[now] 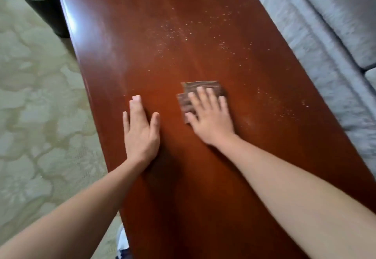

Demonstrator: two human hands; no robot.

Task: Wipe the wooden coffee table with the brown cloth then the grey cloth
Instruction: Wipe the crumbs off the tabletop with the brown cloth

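The long reddish wooden coffee table [183, 177] fills the middle of the view. A folded brown cloth [200, 87] lies on it right of centre. My right hand [209, 116] presses flat on the cloth, fingers spread, covering its near part. My left hand [141, 130] rests palm-down on the bare wood to the left of the cloth, holding nothing. Pale crumbs [183, 31] are scattered on the table beyond the cloth, and more crumbs [284, 106] lie near the right edge. No grey cloth is in view.
A grey sofa [335, 35] runs along the table's right side. A dark round bin [40, 0] stands on the pale patterned carpet [40, 116] at the table's far left corner.
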